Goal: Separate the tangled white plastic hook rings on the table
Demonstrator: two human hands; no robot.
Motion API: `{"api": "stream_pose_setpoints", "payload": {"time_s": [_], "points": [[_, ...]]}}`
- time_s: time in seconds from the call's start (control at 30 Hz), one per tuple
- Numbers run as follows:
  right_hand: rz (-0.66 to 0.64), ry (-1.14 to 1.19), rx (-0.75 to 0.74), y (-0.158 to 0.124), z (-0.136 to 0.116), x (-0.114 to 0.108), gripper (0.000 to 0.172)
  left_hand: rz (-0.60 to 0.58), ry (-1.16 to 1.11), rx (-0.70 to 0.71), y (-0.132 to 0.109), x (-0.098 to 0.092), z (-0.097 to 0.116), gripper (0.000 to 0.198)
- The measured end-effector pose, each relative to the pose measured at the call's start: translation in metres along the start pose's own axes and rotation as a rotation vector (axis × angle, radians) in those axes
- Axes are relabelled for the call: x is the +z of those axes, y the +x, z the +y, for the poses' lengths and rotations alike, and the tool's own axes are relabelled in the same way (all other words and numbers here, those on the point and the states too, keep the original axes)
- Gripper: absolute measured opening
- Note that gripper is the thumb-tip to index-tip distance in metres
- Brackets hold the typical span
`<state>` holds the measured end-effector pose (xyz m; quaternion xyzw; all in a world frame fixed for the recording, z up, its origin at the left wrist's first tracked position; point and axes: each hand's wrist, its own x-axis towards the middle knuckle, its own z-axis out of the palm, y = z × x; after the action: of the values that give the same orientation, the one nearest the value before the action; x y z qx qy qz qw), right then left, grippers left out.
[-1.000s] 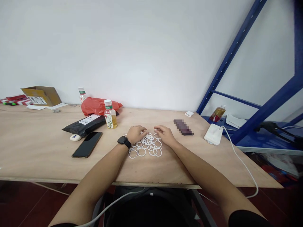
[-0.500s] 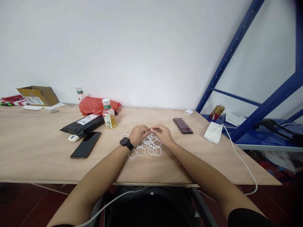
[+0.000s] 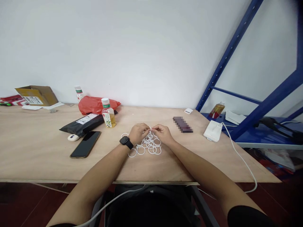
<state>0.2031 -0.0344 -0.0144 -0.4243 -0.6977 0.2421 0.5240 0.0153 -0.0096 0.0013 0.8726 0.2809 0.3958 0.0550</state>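
Left hand [image 3: 139, 133] and right hand [image 3: 163, 134] pinch a white ring [image 3: 150, 128] between their fingertips
On the tabletop [image 3: 35, 142], left to right: black smartphone [image 3: 85, 144], heap of white plastic rings [image 3: 148, 147] under the hands, pixelated block [image 3: 182, 124], white charger [image 3: 213, 131] near the right edge

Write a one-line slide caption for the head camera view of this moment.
Left hand and right hand meet over a pile of white plastic rings on a plywood table.
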Motion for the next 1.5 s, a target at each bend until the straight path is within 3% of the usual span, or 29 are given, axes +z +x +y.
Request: {"api": "stream_pose_setpoints", "payload": {"time_s": [0.13, 0.23, 0.33, 0.43, 0.67, 0.87, 1.0, 1.3, 1.5], "points": [[0.053, -0.41, -0.202, 0.013, 0.012, -0.012, 0.017, 0.015, 0.128, -0.159, 0.001, -0.001, -0.012, 0.022], [-0.071, -0.712, -0.249, 0.024, 0.027, -0.022, 0.018, -0.043, 0.239, -0.324, -0.003, -0.005, -0.024, 0.025], [-0.167, -0.805, -0.211, 0.027, 0.038, -0.027, 0.016, -0.135, 0.321, -0.5, -0.008, -0.009, -0.033, 0.027], [-0.148, -0.733, -0.165, 0.025, 0.043, -0.028, 0.018, -0.242, 0.327, -0.566, -0.009, -0.01, -0.035, 0.028], [-0.127, -0.552, -0.111, 0.016, 0.043, -0.028, 0.018, -0.329, 0.334, -0.532, -0.008, -0.006, -0.029, 0.029], [-0.071, -0.429, -0.132, 0.013, 0.025, -0.014, 0.015, -0.087, 0.218, -0.422, -0.003, -0.006, -0.016, 0.027], [-0.044, -0.311, -0.168, 0.007, 0.005, -0.003, 0.016, -0.025, 0.161, -0.261, -0.001, -0.002, -0.003, 0.024], [-0.025, -0.273, -0.187, 0.002, -0.004, 0.002, 0.015, -0.086, 0.169, -0.125, -0.002, -0.002, 0.002, 0.025], [-0.015, -0.305, -0.145, 0.002, -0.008, -0.003, 0.018, -0.164, 0.066, -0.198, 0.001, -0.008, 0.01, 0.028]]}}
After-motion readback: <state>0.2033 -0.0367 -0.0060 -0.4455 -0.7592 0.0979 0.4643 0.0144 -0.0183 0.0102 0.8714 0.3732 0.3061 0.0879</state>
